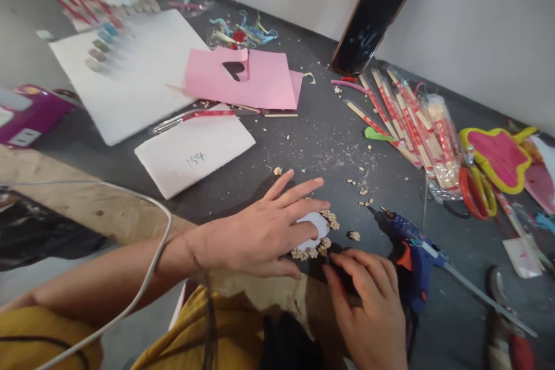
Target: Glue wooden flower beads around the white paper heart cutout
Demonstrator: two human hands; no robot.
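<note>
A round white disc [313, 230] lies near the table's front edge, with clusters of small beige pieces [305, 253] around its rim. Over the disc's left side spreads my left hand [277, 225], palm down, fingers apart, hiding part of it. My right hand [368, 300] is at the disc's lower right; its thumb and index finger pinch close to a beige cluster [324, 246] at the rim. Whether they grip that cluster is too small to tell. One loose beige cluster [354, 236] sits just right of the disc.
A blue glue gun [418, 248] lies at the right, near red-handled scissors [476, 191] and wrapped chopsticks [407, 115]. A phone [375, 11] leans on the wall. Pink paper [264, 78] and white sheets [195, 153] lie further back. A white cable [158, 254] crosses my left forearm.
</note>
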